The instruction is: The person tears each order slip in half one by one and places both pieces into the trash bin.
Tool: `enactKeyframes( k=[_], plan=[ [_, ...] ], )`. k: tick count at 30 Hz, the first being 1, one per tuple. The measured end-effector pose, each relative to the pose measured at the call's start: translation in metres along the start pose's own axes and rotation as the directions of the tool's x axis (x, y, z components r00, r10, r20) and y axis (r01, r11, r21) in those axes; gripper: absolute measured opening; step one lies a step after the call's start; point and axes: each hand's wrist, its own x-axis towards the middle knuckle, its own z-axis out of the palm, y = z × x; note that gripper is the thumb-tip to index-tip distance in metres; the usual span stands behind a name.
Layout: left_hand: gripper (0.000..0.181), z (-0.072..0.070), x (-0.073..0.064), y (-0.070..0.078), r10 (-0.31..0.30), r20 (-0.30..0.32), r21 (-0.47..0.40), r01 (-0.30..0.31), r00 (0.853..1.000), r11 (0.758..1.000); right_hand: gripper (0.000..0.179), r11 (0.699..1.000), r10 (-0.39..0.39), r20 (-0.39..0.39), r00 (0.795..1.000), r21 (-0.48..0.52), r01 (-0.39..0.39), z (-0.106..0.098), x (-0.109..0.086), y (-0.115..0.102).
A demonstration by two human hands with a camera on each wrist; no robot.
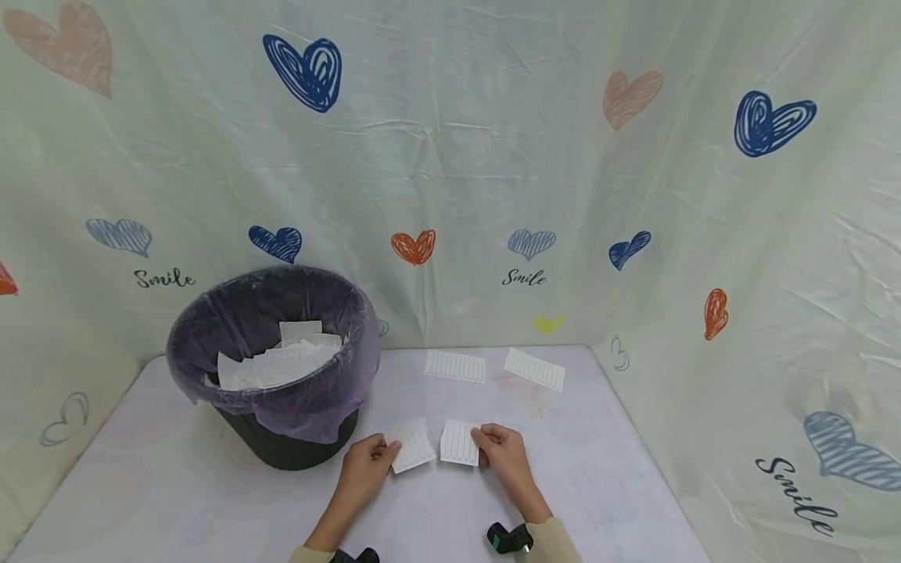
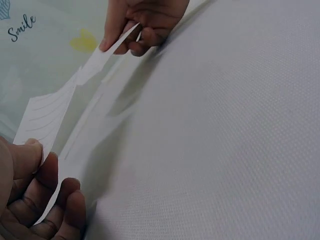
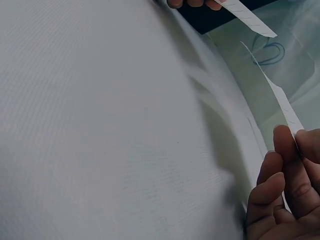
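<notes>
My left hand (image 1: pixel 367 467) pinches a small white piece of lined paper (image 1: pixel 411 447) between thumb and fingers at its outer side. Opposite it, my right hand (image 1: pixel 505 455) pinches a second lined paper piece (image 1: pixel 458 444) the same way. A narrow gap separates the two pieces in the head view, and they are of similar size. Seen from the left wrist, the left piece (image 2: pixel 47 117) bends slightly and stands tilted above the table, its inner edge uneven. The right piece (image 3: pixel 286 102) shows nearly edge-on in the right wrist view, held by thumb and forefinger.
A dark bin (image 1: pixel 281 446) with a purple plastic liner (image 1: pixel 310 407) stands at the left, with several white papers (image 1: pixel 281 363) inside. Two lined paper strips (image 1: pixel 455 366) lie at the back of the white table (image 1: pixel 605 485). Behind hangs a heart-printed curtain (image 1: pixel 464 172).
</notes>
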Motion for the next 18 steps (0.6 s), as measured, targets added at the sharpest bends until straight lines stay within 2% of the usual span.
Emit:
enactKeyframes(
  k=[3, 7, 18],
  plan=[
    [0.030, 0.000, 0.000, 0.005, -0.009, 0.004, -0.004, 0.009, 1.000, 1.000, 0.027, 1.000, -0.004, -0.001, 1.000, -0.004, 0.004, -0.001, 0.000, -0.003],
    [0.027, -0.003, -0.002, 0.014, 0.017, 0.010, 0.000, -0.017, 1.000, 1.000, 0.027, 1.000, -0.009, 0.000, 1.000, -0.001, 0.009, -0.003, 0.000, -0.010],
    [0.020, -0.016, -0.007, 0.052, 0.102, 0.040, -0.027, -0.101, 0.994, 0.995, 0.025, 0.998, -0.064, -0.011, 0.998, 0.004, 0.064, -0.005, 0.003, -0.035]
  ],
)
